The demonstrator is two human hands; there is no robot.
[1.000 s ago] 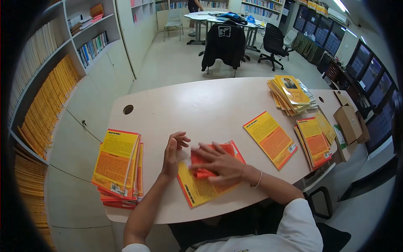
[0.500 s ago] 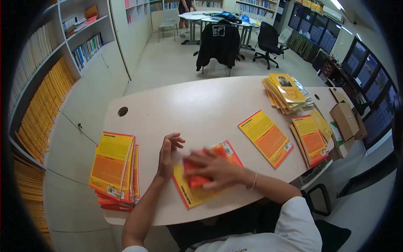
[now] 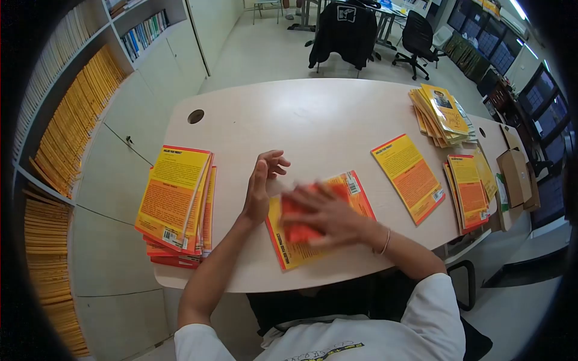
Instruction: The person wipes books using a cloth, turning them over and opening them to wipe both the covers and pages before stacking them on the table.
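My right hand [image 3: 325,213] lies over a yellow-and-orange book [image 3: 292,259] and is smeared by motion. Under its fingers is a bright red piece, apparently a cloth [image 3: 292,219], partly hidden by the palm. Just left of the book my left hand [image 3: 265,186] is raised on its edge, fingers loosely bent and apart, holding nothing. Beside my left forearm stands a stack of similar books [image 3: 174,198]. Another book [image 3: 409,177] lies singly to the right, its back cover facing up.
At the table's right end are a small pile of the same books [image 3: 469,189] and a taller stack of yellow books [image 3: 442,114]. Cardboard boxes [image 3: 516,174] stand beyond. Bookshelves [image 3: 78,126] line the left wall, and a chair with a black jacket [image 3: 343,36] is behind the table [image 3: 271,114].
The camera view has tilted down and turned left, so everything shifts up and rightward. My right hand keeps moving over the same book; my left hand stays beside it.
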